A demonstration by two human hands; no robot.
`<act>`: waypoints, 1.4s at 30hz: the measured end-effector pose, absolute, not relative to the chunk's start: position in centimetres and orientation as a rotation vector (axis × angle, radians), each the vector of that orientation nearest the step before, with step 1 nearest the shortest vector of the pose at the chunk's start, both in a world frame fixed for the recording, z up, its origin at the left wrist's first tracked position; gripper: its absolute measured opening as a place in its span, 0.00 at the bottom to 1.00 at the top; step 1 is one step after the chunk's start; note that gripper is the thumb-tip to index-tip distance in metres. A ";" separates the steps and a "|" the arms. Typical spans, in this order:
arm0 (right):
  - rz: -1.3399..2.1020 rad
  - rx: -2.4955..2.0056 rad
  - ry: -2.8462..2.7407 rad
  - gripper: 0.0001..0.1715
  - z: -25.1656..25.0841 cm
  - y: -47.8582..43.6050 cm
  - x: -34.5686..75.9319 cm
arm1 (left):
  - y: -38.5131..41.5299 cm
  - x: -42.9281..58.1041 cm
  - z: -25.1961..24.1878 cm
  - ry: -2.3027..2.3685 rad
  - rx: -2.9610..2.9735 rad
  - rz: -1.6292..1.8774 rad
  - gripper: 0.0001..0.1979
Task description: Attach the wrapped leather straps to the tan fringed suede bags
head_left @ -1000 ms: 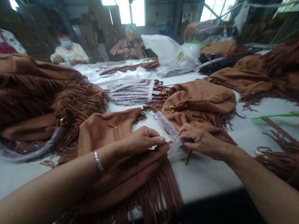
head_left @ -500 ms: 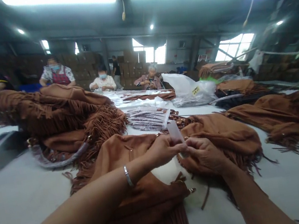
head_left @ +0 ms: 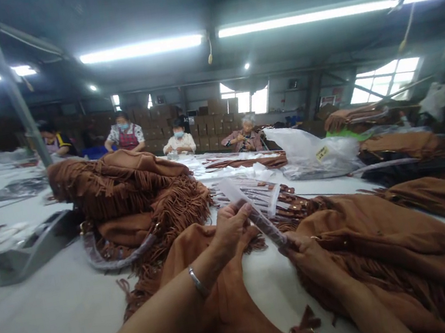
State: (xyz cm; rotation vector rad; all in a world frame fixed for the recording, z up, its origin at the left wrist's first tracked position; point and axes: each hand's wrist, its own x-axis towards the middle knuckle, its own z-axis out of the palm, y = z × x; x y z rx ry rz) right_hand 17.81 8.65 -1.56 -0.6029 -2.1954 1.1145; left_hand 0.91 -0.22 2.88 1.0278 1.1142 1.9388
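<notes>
A narrow, translucent plastic sleeve [head_left: 265, 225] runs slantwise between my two hands in the head view. My left hand [head_left: 232, 227], a silver bracelet at its wrist, pinches the sleeve near its middle, and the whitish upper end sticks out past the fingers. At the lower end my right hand [head_left: 308, 256] grips it with closed fingers. That lower part looks darker; whether something lies inside, I cannot tell. Under my left forearm lies a brown fringed bag [head_left: 229, 303]. Another brown bag [head_left: 389, 234] lies beside my right hand.
Piled brown fringed bags [head_left: 123, 189] with a film-wrapped handle stand at left, beside a grey tape dispenser [head_left: 32, 249]. Wrapped straps [head_left: 283, 193] lie beyond my hands. A white plastic bag [head_left: 314, 150] sits farther back. Several people work across the white table [head_left: 61, 327].
My hands have moved apart, stretching the sleeve between them, where before they met close together. The camera view has shifted, so the scene appears lower and farther right.
</notes>
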 end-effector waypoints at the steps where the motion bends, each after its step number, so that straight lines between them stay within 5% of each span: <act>1: 1.104 -0.618 -2.195 0.07 -1.9 8.9 17.7 | -0.1 0.6 3.0 1.108 1.012 1.965 0.21; 21: 1.660 -0.604 -1.947 0.16 -1.0 8.7 20.3 | 1.9 4.7 -4.1 1.145 1.344 1.538 0.19; 29: 1.539 -0.552 -1.626 0.21 2.4 5.6 19.6 | 1.1 7.6 -6.3 1.333 1.646 1.291 0.10; 42: 1.608 -0.838 -1.842 0.19 0.8 8.5 23.0 | -3.7 6.1 -1.0 1.464 1.751 0.636 0.09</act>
